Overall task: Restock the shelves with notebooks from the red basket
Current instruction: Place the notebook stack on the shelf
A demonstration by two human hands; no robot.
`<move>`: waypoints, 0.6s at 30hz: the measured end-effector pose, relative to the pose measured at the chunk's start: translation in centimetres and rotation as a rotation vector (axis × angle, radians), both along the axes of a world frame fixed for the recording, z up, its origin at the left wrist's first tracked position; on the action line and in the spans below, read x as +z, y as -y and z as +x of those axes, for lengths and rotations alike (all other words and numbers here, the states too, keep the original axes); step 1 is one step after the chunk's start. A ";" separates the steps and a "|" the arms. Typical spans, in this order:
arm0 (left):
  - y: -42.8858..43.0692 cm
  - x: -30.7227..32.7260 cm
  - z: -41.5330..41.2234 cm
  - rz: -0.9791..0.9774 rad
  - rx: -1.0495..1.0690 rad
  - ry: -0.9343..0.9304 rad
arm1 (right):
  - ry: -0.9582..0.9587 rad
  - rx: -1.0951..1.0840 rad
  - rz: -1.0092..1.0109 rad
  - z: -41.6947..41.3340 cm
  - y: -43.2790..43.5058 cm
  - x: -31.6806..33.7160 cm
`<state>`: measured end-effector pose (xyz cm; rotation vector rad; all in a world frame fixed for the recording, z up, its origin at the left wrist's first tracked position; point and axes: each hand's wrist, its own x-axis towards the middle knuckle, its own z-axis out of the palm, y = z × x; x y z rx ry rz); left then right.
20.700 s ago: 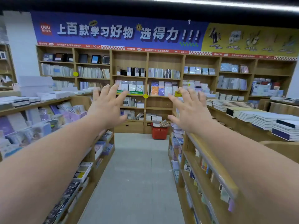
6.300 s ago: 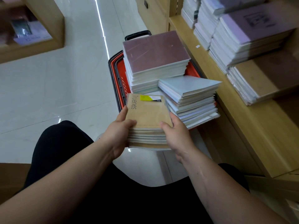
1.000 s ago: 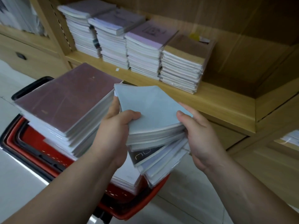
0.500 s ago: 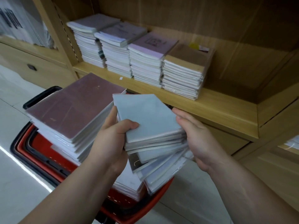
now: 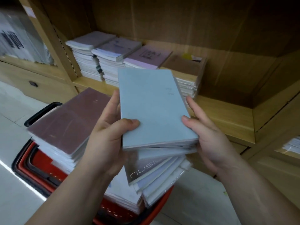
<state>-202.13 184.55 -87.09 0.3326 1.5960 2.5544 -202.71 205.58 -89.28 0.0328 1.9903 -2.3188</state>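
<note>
- Wooden shelf (image 5: 227, 114) carries four notebook stacks (image 5: 103, 62) behind the red basket (image 5: 24, 166).
- Left hand (image 5: 107, 135) and right hand (image 5: 209, 135) clamp pale blue notebooks (image 5: 154, 108) above that basket.
- Pale floor tiles (image 5: 13, 143) beside the basket.

1. There is a single view, from a camera worn on the person's head; no second view shares the scene.
2. It looks forward and down, tilted, so the wooden shelf (image 5: 227, 114) runs slantwise from middle left to lower right.
3. It sits close: the left hand (image 5: 110, 135) and right hand (image 5: 209, 137) fill the middle in front of the shelf, both forearms entering from the bottom edge.
4. Below the shelf, the red basket (image 5: 32, 166) lies at lower left on the pale floor, seen from above.
5. The wide angle bends the shelf uprights, and the upper left corner is blurred.
</note>
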 end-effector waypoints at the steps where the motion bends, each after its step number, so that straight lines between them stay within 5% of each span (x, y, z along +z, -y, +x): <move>1: -0.5 0.3 -0.3 -0.010 -0.015 -0.005 | -0.012 -0.031 0.005 0.1 -0.5 0.2; 9: -6.6 2.7 -4.7 -0.155 -0.171 -0.081 | -0.143 -0.296 -0.074 0.7 -6.2 1.3; 18: -18.0 -0.8 -12.0 -0.213 -0.201 0.096 | -0.055 -0.641 -0.237 -2.1 -13.8 -1.2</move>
